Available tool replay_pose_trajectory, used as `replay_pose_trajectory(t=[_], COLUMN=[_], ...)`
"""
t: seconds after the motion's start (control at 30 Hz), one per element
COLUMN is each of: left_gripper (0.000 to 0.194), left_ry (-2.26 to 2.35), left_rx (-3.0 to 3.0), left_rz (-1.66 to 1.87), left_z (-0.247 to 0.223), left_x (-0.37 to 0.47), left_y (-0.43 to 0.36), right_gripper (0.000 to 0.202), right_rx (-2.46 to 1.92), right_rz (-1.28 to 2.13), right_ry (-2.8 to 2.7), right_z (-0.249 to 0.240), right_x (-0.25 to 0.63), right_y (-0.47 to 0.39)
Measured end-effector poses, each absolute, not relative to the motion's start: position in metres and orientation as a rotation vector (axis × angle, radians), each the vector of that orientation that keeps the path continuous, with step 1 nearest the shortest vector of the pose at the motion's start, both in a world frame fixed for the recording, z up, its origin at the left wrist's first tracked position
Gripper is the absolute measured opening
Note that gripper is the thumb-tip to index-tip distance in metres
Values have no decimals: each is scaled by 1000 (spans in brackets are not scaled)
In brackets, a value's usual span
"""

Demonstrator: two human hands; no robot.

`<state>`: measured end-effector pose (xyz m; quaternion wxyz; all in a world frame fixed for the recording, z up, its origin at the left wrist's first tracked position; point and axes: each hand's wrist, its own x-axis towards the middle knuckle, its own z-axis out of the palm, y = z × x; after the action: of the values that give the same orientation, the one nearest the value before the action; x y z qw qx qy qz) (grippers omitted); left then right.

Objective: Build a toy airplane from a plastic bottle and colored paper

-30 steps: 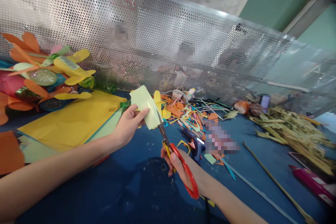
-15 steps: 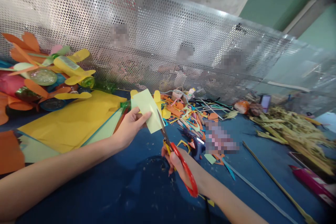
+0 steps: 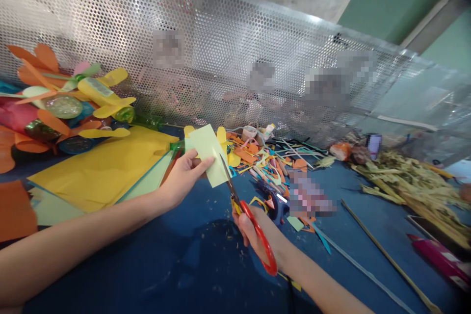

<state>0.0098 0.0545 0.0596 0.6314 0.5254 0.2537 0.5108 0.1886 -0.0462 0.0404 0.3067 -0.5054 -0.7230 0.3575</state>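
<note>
Between the thumb and fingers of my left hand (image 3: pixel 187 171) is a pale green piece of paper (image 3: pixel 210 149), tilted in the air above the blue table. My right hand (image 3: pixel 253 228) grips red-handled scissors (image 3: pixel 259 235), whose dark blades point up and away at the paper's right part. One blade lies over the face of the paper; the other is mostly hidden. Below the scissors, the tabletop (image 3: pixel 176 265) carries small specks and the shadow of my hands.
Yellow sheets (image 3: pixel 106 171) and bottles with paper petals (image 3: pixel 99 91) lie at left. Coloured paper scraps (image 3: pixel 257 154) and a blue glue gun (image 3: pixel 274 201) are beyond my right hand. Dry husks (image 3: pixel 412 176) and a thin stick (image 3: pixel 382 250) lie right. A perforated metal screen (image 3: pixel 221 34) stands behind.
The scissors' handles are a little closer together, and my right-hand fingers have drawn in. The paper stays in my left hand, tilted slightly differently. The camera view has shifted slightly.
</note>
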Motion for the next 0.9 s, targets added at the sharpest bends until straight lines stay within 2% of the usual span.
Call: replay_pose_trajectory(t=[0.9], left_gripper=[28], left_ry=[619], left_rx=[1256], left_rz=[1152], left_z=[58], left_x=[10], left_y=[56], right_gripper=[51], right_rx=[-1493], right_rz=[705], right_ry=[-2012], right_z=[36], right_x=[191], right_y=[-43])
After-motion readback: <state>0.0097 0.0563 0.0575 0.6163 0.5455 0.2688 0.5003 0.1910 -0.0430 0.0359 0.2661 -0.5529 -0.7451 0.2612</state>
